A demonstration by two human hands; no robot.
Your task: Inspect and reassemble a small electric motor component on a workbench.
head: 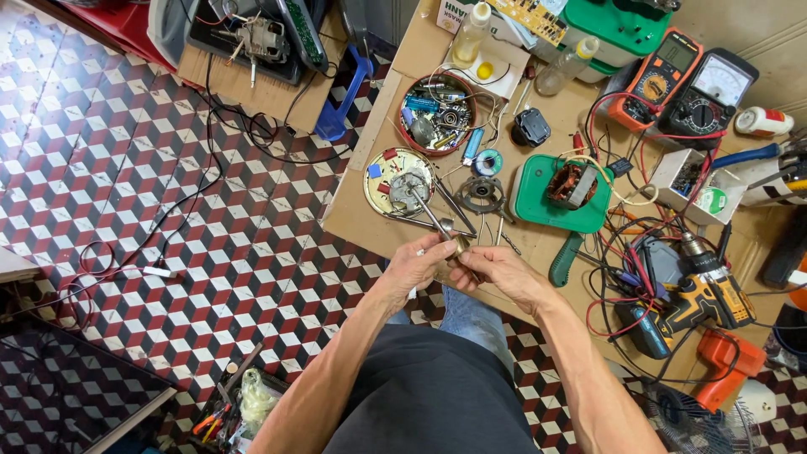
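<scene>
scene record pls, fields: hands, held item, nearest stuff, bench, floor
left hand: left hand pinches a thin metal tool and a small brass-coloured part
right hand: right hand grips the same part from the other side
nearest: round tin lid with small parts, green plastic tray holding a motor core
bench: cardboard-covered worktop; two multimeters, cordless drill, red and black leads
floor: cube-pattern tiles, loose cable
</scene>
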